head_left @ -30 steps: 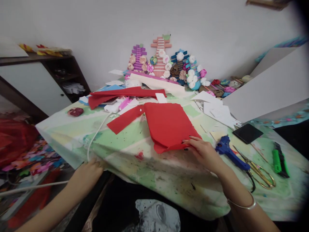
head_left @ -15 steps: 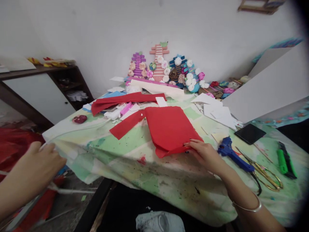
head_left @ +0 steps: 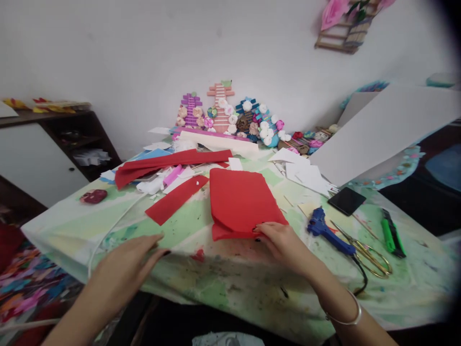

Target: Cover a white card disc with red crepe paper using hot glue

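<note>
A red covered panel (head_left: 241, 199), wrapped in what looks like crepe paper or felt, lies on the table with a loose flap along its near edge. My right hand (head_left: 283, 242) pinches that near edge at the right corner, thumb below and fingers on top. To the left, my left hand (head_left: 131, 262) hovers over the table's front edge, thumb and fingers apart, holding nothing. Between the left hand and the panel is a red strip (head_left: 176, 199), flat on the cloth. Behind it a longer folded red piece (head_left: 173, 163) rests on white scraps.
Right of the panel lie a blue glue gun (head_left: 329, 233), gold-handled scissors (head_left: 370, 259), a green utility knife (head_left: 393, 234) and a black square (head_left: 347, 201). White card pieces (head_left: 306, 175) sit farther back. Decorated flower crafts (head_left: 221, 113) lean against the wall. A white cable (head_left: 111, 228) crosses the left side.
My left hand has come in from the far left, beyond the table, toward the panel, and its fingers have spread. My right hand keeps its pinch on the panel. The view has shifted right.
</note>
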Demonstrator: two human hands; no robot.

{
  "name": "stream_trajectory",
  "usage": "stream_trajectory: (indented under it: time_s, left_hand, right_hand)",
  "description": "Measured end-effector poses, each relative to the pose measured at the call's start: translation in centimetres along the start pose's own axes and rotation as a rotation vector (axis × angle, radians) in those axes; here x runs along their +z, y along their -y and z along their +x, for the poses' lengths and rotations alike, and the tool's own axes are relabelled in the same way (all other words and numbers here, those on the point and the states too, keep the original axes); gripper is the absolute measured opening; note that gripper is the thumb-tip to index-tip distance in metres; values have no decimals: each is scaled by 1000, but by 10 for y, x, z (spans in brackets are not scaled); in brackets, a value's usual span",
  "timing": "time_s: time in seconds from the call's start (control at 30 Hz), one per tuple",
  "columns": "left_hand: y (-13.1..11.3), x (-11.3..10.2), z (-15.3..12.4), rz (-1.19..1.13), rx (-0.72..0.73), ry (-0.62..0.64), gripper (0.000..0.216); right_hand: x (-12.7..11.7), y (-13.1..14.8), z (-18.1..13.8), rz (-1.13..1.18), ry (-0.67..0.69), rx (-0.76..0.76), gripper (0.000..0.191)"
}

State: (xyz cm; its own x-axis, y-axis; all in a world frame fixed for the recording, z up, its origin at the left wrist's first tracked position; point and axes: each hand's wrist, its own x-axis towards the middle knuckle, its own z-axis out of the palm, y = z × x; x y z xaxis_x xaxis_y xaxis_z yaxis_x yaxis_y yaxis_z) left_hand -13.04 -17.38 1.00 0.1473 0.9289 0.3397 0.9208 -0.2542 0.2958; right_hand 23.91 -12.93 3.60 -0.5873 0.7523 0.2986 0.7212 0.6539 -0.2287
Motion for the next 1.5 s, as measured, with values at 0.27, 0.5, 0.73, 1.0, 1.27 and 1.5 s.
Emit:
stream_trajectory:
  time_s: [0.27, 0.5, 0.73, 1.0, 1.27, 1.5]
  left_hand:
    - [-83, 52, 77, -413, 459, 14, 48]
    - [-75, 65, 105, -723, 350, 117, 26]
    - [-66, 59, 117, -774, 270, 232, 28]
    - [-78, 52, 134, -661, 414, 300, 25]
    - [-102, 51, 161, -707, 566, 456, 21]
    - [-113, 60, 158, -647, 598, 440, 20]
  right_hand:
    - [0, 6, 5, -84, 86, 4, 17]
    - [-20, -4, -5, 88, 121, 9, 14]
    - [-42, -33, -32, 156, 61, -5, 34]
    - [-48, -36, -47, 117, -68, 65, 22]
    - [-31, 8, -13, 112, -121, 118, 63]
    - [-5, 6, 28, 242, -126, 260, 20]
